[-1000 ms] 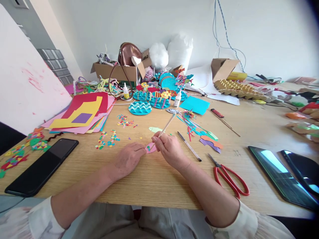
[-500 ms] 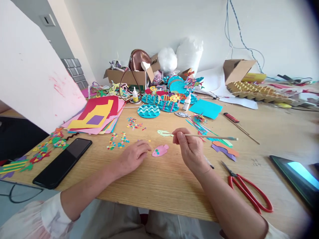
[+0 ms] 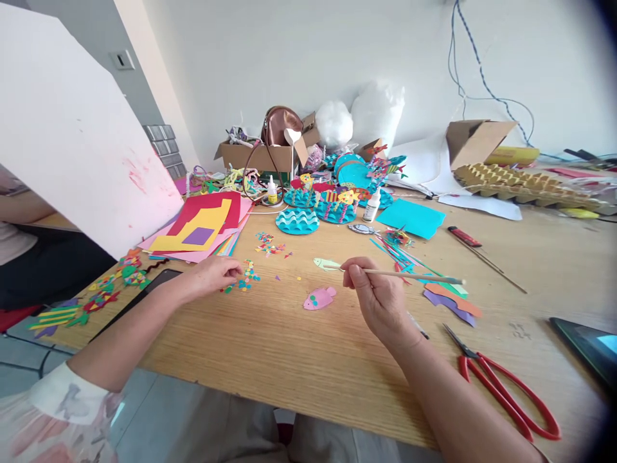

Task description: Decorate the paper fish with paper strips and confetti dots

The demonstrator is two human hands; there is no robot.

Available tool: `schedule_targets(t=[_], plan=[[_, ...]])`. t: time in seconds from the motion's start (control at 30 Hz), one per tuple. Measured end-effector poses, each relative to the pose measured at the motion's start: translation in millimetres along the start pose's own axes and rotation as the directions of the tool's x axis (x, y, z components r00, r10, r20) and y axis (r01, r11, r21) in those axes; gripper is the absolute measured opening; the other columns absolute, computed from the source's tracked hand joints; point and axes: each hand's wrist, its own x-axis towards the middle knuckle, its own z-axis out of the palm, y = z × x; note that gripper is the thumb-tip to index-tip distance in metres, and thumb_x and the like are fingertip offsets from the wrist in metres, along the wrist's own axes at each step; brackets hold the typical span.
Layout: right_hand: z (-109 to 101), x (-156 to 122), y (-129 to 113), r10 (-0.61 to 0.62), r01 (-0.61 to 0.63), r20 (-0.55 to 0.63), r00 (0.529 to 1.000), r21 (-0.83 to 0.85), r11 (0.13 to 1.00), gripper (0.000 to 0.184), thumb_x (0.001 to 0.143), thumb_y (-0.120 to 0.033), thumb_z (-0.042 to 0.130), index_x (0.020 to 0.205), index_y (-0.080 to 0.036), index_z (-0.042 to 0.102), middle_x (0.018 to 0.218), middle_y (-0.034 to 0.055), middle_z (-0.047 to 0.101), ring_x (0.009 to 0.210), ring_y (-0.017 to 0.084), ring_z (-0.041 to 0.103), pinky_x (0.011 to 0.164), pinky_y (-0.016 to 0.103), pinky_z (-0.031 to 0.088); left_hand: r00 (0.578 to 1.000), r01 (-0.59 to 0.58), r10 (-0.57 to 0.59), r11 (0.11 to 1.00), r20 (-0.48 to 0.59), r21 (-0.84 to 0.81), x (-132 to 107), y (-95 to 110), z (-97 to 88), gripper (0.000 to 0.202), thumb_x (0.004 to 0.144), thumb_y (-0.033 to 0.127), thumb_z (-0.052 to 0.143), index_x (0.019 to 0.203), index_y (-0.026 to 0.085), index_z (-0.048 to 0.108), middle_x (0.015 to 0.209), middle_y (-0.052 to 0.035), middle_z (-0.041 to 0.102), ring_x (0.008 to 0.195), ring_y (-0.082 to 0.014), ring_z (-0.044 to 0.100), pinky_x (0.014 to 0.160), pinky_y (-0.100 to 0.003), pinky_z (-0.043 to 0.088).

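My right hand [image 3: 378,297] is closed on a thin wooden stick [image 3: 414,276] that lies level and points to the right. Just left of that hand, a pink paper fish [image 3: 319,298] with small coloured dots lies flat on the wooden table [image 3: 308,360]. My left hand [image 3: 212,275] has its fingers curled down at a scatter of small coloured paper dots [image 3: 245,280], touching them; I cannot see whether it holds one. A pale green paper fish [image 3: 326,263] lies beyond the stick's near end.
Red scissors [image 3: 501,392] lie at the right, with paper strips [image 3: 409,257] and wavy cut-outs [image 3: 450,299] behind them. A dark phone [image 3: 159,280] sits under my left forearm. Stacked coloured sheets [image 3: 202,225], blue wave craft pieces [image 3: 297,220], glue bottles [image 3: 371,206], cardboard boxes and a white board [image 3: 72,154] fill the back and left.
My right hand lifted the stick off the pink fish and turned it level. My left hand left the fish and moved left to the paper dots. The camera view swung left.
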Motion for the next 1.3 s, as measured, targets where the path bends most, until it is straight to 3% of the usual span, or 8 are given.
schedule_targets(t=[0.27,0.43,0.63,0.9,1.13,1.3], plan=[[-1,0,2,-0.008,0.009,0.009,1.0,-0.033,0.999,0.032,0.09,-0.03,0.034,0.066,-0.018,0.052,0.069,0.0014,0.057,0.056,0.01,0.049,0.054,0.022,0.038,0.991,-0.119,0.122,0.991,-0.054,0.052,9,5,13.6,0.011,0.076,0.025,0.049,0.077,0.017,0.057,0.071,-0.0008,0.058,0.068,-0.0146,0.053,0.06,-0.022,0.035],[-1,0,1,-0.008,0.009,0.022,1.0,-0.037,0.999,0.032,0.09,-0.03,0.033,0.067,-0.018,0.052,0.069,0.0014,0.057,0.056,0.01,0.05,0.054,0.022,0.038,0.991,-0.117,0.123,0.989,-0.058,0.087,13,4,15.4,0.012,0.077,0.028,0.051,0.073,0.017,0.055,0.071,-0.0007,0.057,0.067,-0.0149,0.053,0.059,-0.022,0.033],[-1,0,-1,-0.017,0.017,0.02,1.0,-0.037,0.999,0.031,0.089,-0.029,0.034,0.067,-0.018,0.052,0.069,0.0009,0.056,0.056,0.009,0.05,0.053,0.022,0.038,0.991,-0.129,0.132,0.985,-0.023,0.117,14,7,12.1,0.007,0.073,0.017,0.048,0.066,0.018,0.052,0.067,0.001,0.055,0.063,-0.0134,0.05,0.056,-0.022,0.03],[-2,1,-2,-0.015,0.016,0.02,1.0,-0.053,0.998,0.03,0.089,-0.029,0.033,0.07,-0.018,0.054,0.067,0.0007,0.056,0.056,0.01,0.05,0.052,0.022,0.038,1.0,0.0,0.0,1.0,-0.001,-0.023,8,2,4.5,0.014,0.074,0.024,0.042,0.069,0.019,0.054,0.059,0.0042,0.053,0.051,-0.0101,0.047,0.049,-0.019,0.029],[-2,2,-2,-0.035,0.035,0.014,0.999,-0.048,0.998,0.034,0.089,-0.028,0.034,0.062,-0.018,0.051,0.07,0.0013,0.057,0.055,0.009,0.05,0.053,0.021,0.038,0.993,-0.117,0.117,0.993,-0.024,0.018,11,-2,7.0,0.018,0.075,0.025,0.042,0.067,0.018,0.057,0.068,0.0011,0.057,0.061,-0.0113,0.049,0.055,-0.019,0.031],[-2,1,-1,-0.024,0.025,0.023,0.999,-0.048,0.999,0.034,0.089,-0.029,0.034,0.063,-0.018,0.051,0.07,0.0014,0.057,0.055,0.009,0.051,0.053,0.022,0.038,0.998,-0.067,0.068,0.997,-0.001,0.032,8,-1,1.7,0.022,0.078,0.03,0.041,0.066,0.017,0.055,0.061,0.0027,0.052,0.056,-0.0105,0.046,0.051,-0.019,0.029]])
